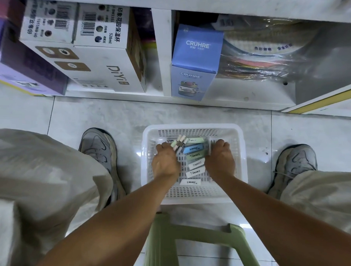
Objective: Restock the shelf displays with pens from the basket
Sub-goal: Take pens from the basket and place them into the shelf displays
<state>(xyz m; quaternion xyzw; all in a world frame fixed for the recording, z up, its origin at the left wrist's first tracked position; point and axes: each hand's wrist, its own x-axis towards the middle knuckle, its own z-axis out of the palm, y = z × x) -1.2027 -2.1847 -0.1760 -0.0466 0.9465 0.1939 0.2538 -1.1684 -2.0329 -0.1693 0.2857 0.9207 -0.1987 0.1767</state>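
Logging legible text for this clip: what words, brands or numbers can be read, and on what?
"CRUHRE": blue box, top and front.
"DiYi": white box, front.
"528ml", beside Chinese print: same box, top.
Barcodes there: digits too blurred.
Chinese print on plastic-wrapped pack: too blurred.
Pen labels in basket: too small.

You're in a shop aisle, at a stock shelf.

Your white shelf unit (161,53) holds boxed goods with barcodes: a white flask box (100,54) left of its divider, a blue box (196,60) and wrapped coloured paper (267,56) right of it.
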